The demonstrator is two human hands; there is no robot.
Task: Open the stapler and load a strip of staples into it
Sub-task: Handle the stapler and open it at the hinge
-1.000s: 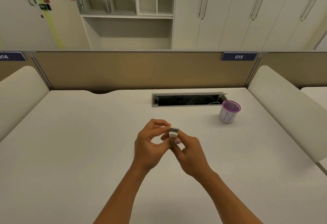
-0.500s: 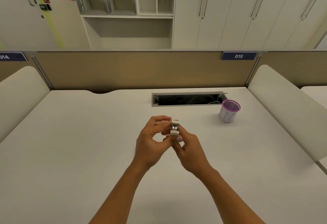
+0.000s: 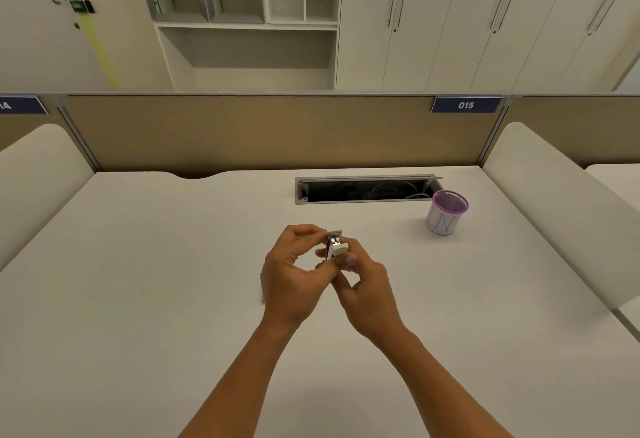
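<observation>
A small white stapler (image 3: 336, 246) with a metal inner part is held above the middle of the desk, between both hands. My right hand (image 3: 367, 292) grips its white body from below and the right, thumb on its near end. My left hand (image 3: 294, 275) pinches its upper metal part with thumb and forefinger. The top looks swung up, with the metal channel showing. I cannot make out any strip of staples.
A white cup with a purple rim (image 3: 446, 213) stands at the right back of the white desk (image 3: 138, 281). An open cable slot (image 3: 363, 190) lies behind the hands. Padded dividers flank the desk, and a tan partition runs along the back.
The stapler has turned in my fingers and its top has lifted, so more of the metal inside shows. Both hands stay close together at the same spot.
</observation>
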